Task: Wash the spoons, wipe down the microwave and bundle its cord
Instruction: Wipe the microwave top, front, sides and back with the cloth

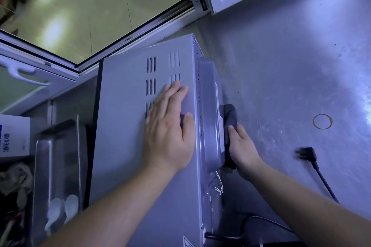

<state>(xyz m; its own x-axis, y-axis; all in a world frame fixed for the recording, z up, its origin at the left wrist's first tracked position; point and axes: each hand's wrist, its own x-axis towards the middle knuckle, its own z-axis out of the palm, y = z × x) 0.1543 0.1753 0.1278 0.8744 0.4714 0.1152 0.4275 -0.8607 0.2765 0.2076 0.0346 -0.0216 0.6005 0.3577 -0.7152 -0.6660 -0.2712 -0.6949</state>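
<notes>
The grey microwave (124, 126) stands on the steel counter with its vented top toward me and its back panel facing right. My left hand (168, 130) lies flat on the top, fingers straight, beside the vent slots. My right hand (243, 150) grips a dark cloth (229, 118) and presses it against the raised back panel. The black cord (325, 182) leaves the microwave's lower rear and runs across the counter to its plug (306, 153). Two white spoons (62, 209) lie in a metal tray (58, 146) left of the microwave.
A rubber band (322, 121) lies on the steel counter (281, 66) to the right. An open window frame (140, 32) runs behind the microwave. A white box (14, 136) and crumpled rags (16, 176) sit at the left.
</notes>
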